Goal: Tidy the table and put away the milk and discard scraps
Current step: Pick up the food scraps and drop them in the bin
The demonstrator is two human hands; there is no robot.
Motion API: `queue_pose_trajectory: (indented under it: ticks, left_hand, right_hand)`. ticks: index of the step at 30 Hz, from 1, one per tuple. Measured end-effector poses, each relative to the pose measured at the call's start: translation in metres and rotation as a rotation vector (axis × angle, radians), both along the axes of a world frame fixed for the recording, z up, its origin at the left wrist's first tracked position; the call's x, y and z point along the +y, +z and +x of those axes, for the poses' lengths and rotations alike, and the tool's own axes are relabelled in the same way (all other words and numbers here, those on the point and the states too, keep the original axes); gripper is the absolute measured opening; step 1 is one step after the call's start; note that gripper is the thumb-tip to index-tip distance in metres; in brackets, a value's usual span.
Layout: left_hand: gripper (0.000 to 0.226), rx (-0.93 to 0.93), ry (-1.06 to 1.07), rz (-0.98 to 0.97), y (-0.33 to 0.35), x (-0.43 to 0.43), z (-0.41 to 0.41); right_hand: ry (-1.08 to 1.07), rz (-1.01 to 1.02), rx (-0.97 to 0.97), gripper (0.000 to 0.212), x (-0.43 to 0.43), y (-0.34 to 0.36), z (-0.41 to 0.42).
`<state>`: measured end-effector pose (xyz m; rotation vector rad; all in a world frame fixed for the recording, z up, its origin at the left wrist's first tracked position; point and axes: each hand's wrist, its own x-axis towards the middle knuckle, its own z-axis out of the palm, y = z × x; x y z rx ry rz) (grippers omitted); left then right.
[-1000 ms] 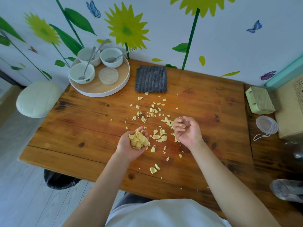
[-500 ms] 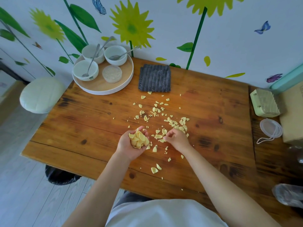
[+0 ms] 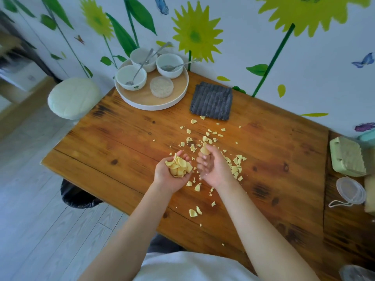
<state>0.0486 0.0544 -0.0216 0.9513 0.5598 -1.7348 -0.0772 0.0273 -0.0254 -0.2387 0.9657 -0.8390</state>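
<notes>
The left hand [image 3: 162, 176] lies palm up just above the surface [image 3: 121, 151], its fingers curled into a cup round a heap of yellow scraps [image 3: 179, 168]. The right hand [image 3: 215, 171], just beside it at three o'clock, is blurred. Its fingers look bunched and pinch one larger piece [image 3: 205, 150] at their tips, apparently to add it to the heap

Judged from how things lie, gathering is perhaps halfway. A good handful is collected, yet loose scraps [image 3: 235, 165] are strewn from twelve through four o'clock of the hands. A thin trail runs up to the grey cloth [image 3: 212, 101] at one o'clock, and a few bits lie at six o'clock. Nothing is discarded yet; a black bin bag [image 3: 79, 197] shows below the surface's edge at eight o'clock, a likely place for them

The milk cannot be made out: a clear blurred object [image 3: 357, 272] at the bottom right corner is too cut off to identify. The round tray [image 3: 154, 107] with three bowls and spoons stands at eleven o'clock by the wall. An egg carton [image 3: 345, 159] and a plastic lid [image 3: 350, 189] sit far out at three o'clock, all yet to be tidied
</notes>
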Motion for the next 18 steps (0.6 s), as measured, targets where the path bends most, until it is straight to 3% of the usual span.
queue_pose_trajectory:
  ticks: [3,6,12,18]
  left_hand:
    - [0.035,0.041,0.099,0.004,0.001,-0.001,-0.002]
    - [0.036,0.07,0.191,-0.001,0.006,-0.003,-0.007]
    - [0.032,0.034,0.301,-0.003,0.014,-0.002,-0.018]
    - [0.028,-0.064,0.424,-0.048,0.016,0.004,-0.022]
  right_hand:
    - [-0.164,-0.037,-0.214,0.028,-0.002,0.022,0.029]
    - [-0.286,-0.057,-0.269,0.031,-0.003,0.034,0.041]
    - [-0.447,-0.005,-0.091,0.022,0.0,0.03,0.042]
    - [-0.354,-0.043,0.007,0.019,0.011,0.012,0.052]
